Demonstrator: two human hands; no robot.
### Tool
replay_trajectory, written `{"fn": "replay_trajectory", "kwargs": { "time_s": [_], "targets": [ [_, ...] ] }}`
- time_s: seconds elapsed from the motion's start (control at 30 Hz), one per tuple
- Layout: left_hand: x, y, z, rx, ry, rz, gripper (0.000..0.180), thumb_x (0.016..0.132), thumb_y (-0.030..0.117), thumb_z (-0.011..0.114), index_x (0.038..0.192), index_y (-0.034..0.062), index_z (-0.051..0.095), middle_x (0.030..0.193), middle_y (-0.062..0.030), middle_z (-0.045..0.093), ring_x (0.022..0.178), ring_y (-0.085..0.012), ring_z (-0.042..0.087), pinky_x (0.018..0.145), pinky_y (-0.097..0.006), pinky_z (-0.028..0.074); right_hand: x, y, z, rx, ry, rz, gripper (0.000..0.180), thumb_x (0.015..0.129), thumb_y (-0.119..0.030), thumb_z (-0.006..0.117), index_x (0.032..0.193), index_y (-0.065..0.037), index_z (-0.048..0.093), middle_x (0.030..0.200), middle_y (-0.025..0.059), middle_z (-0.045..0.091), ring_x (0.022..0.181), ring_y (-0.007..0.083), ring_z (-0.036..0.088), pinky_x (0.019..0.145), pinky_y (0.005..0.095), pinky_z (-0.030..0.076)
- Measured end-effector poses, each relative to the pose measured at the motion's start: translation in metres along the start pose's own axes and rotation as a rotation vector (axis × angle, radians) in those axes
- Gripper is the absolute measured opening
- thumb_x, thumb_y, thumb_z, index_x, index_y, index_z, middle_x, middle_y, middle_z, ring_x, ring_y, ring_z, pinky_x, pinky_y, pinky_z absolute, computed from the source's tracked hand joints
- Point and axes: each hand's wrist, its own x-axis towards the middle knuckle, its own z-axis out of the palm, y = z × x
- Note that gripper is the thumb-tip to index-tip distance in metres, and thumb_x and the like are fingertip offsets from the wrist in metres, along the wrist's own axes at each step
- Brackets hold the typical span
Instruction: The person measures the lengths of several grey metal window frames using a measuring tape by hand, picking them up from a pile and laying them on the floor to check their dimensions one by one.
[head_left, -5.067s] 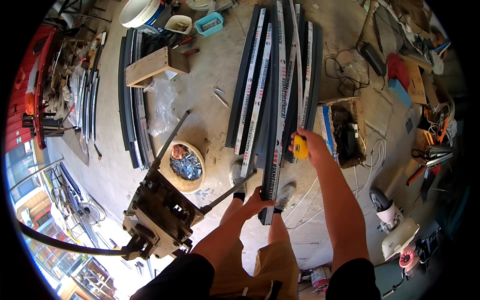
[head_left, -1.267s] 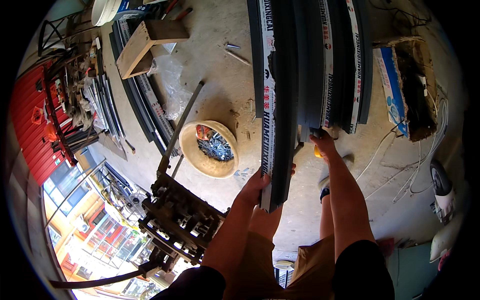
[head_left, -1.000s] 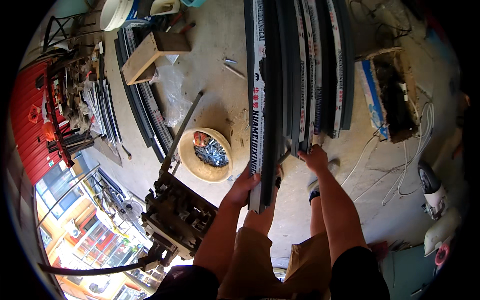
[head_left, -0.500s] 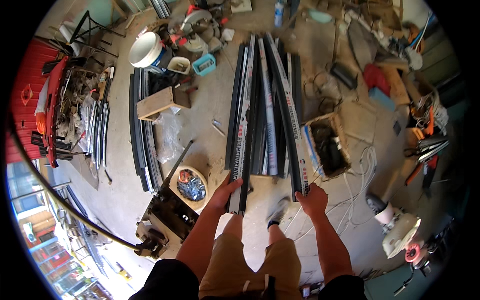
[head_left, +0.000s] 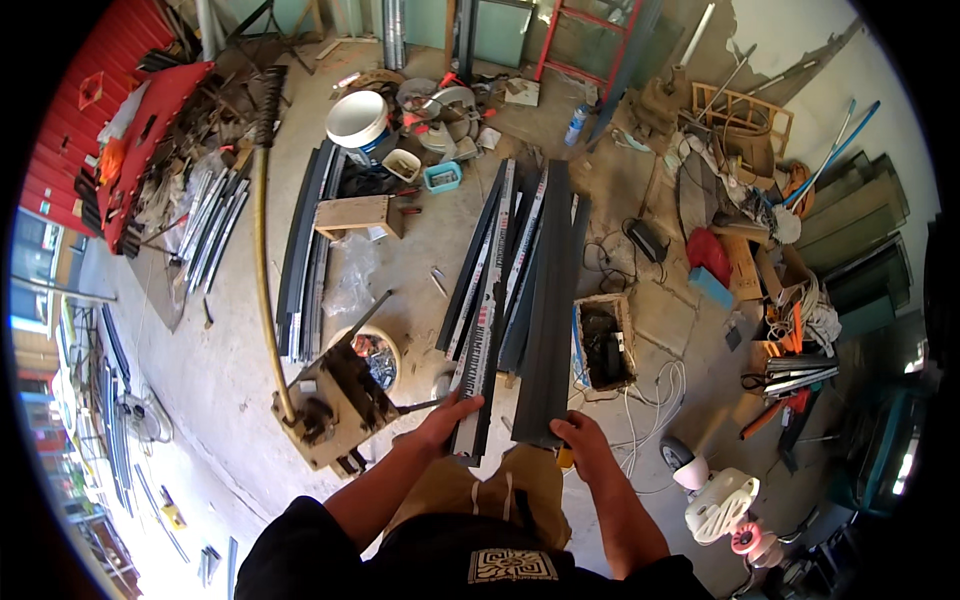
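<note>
My left hand point(head_left: 447, 421) is closed around the near end of a long dark metal profile point(head_left: 483, 345) with white printed film on its face. On the right, my right hand point(head_left: 583, 444) grips the near end of a wider dark profile point(head_left: 548, 330), its plain dark face turned up. Both lengths stretch away from me over a stack of similar profiles point(head_left: 470, 270), and their near ends are raised over my lap. A small yellow thing point(head_left: 565, 458) shows just under my right hand; I cannot make out what it is.
A machine with a long lever point(head_left: 335, 408) stands left, beside a round tub of small metal parts point(head_left: 380, 362). To the right are an open carton point(head_left: 608, 350) and loose white cable point(head_left: 655, 400). Farther off are a wooden box point(head_left: 355, 215), a white bucket point(head_left: 357, 120) and more profiles point(head_left: 305, 260).
The right-hand profile has turned from its printed face to its dark face and swung left, nearer the left-hand one. Both near ends have come closer to me. The view has tilted up.
</note>
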Motion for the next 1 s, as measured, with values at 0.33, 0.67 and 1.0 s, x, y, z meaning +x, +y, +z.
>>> {"fn": "replay_trajectory", "kwargs": {
  "time_s": [0.33, 0.67, 1.0],
  "targets": [
    [-0.133, -0.104, 0.133, -0.182, 0.111, -0.02, 0.057, 0.093, 0.038, 0.071, 0.14, 0.0109, 0.051, 0.116, -0.0071, 0.07, 0.094, -0.0207, 0.071, 0.079, -0.036, 0.059, -0.149, 0.032, -0.047, -0.061, -0.151, 0.008, 0.036, 0.093, -0.03, 0.071, 0.106, 0.004, 0.068, 0.091, 0.0047, 0.066, 0.082, 0.0125, 0.058, 0.076, 0.0278, 0.046],
    [-0.24, -0.247, 0.171, -0.457, -0.113, -0.011, 0.054, 0.095, 0.042, 0.068, 0.131, 0.0034, 0.058, 0.116, -0.0139, 0.071, 0.097, -0.0274, 0.072, 0.084, -0.043, 0.06, -0.292, 0.094, -0.081, -0.348, -0.215, 0.129, 0.046, 0.094, -0.032, 0.068, 0.113, 0.01, 0.066, 0.098, 0.0112, 0.07, 0.083, 0.017, 0.065, 0.076, 0.0298, 0.051],
    [-0.413, -0.387, 0.129, -0.512, -0.271, 0.104, 0.061, 0.088, 0.054, 0.069, 0.129, 0.0092, 0.06, 0.116, -0.0112, 0.07, 0.097, -0.0238, 0.07, 0.081, -0.043, 0.058, -0.466, 0.156, 0.005, -0.428, -0.214, 0.219, 0.026, 0.096, -0.029, 0.065, 0.104, -0.005, 0.063, 0.086, 0.0078, 0.068, 0.067, 0.0197, 0.065, 0.057, 0.0343, 0.055]
  ]
}}
